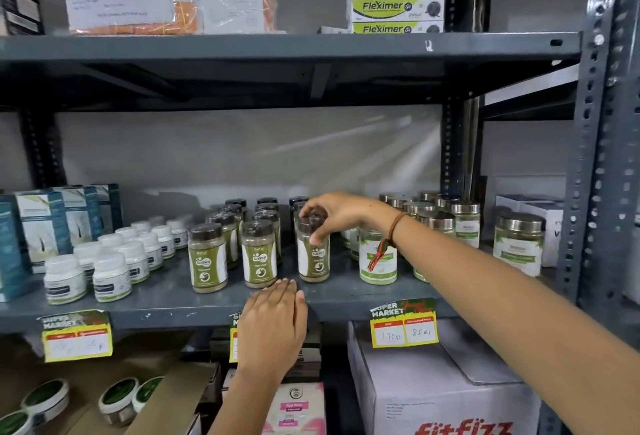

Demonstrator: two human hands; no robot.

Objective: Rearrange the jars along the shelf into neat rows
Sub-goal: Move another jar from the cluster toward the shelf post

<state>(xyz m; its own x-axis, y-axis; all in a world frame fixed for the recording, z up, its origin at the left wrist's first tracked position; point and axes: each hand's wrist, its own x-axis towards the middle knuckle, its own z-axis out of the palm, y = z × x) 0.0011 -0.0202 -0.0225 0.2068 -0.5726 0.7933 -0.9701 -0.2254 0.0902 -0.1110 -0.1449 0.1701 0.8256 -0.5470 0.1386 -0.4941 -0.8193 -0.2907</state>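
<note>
On the grey middle shelf (173, 306) stand several green-labelled jars with dark lids, in rows running to the back. My right hand (332, 215) grips the dark lid of the front right jar (313, 260), which stands upright on the shelf. Two more front jars stand to its left, one in the middle (259, 256) and one further left (207, 260). My left hand (275, 324) rests flat on the shelf's front edge, fingers together, just below the middle jar, holding nothing.
White-capped bottles (107, 261) and teal boxes (38, 227) fill the shelf's left. Steel-lidded jars (517, 244) stand at the right, by the perforated upright (602, 157). Yellow price tags (403, 325) hang on the edge. Cardboard boxes (443, 396) sit below.
</note>
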